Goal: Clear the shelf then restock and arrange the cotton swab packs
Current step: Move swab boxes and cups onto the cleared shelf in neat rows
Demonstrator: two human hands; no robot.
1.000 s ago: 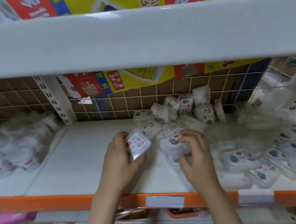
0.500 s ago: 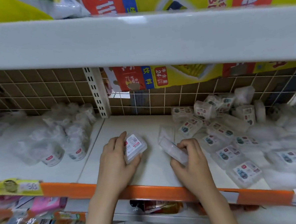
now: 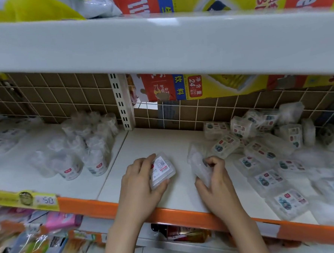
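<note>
Restock step under way, judging by layout. Left hand gripped clear rectangular swab pack with red-white label; right hand pinched clear plastic pack, both over bare white shelf. Loose heap of packs lay right. Next: set both down, squared in row.

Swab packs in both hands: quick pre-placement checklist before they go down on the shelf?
1. Left hand grips a labelled pack: ok.
2. Right hand grips a clear pack: ok.
3. Bare patch of shelf behind the hands free for placing: ok.
4. Label of the left pack faces up: ok. Label of the right pack: cannot tell, only clear plastic shows.
5. Loose pile of packs to the right arranged: not ok, they lie tilted and overlapping.
6. Round tubs on the neighbouring shelf section kept apart from the placing patch: ok.
</note>
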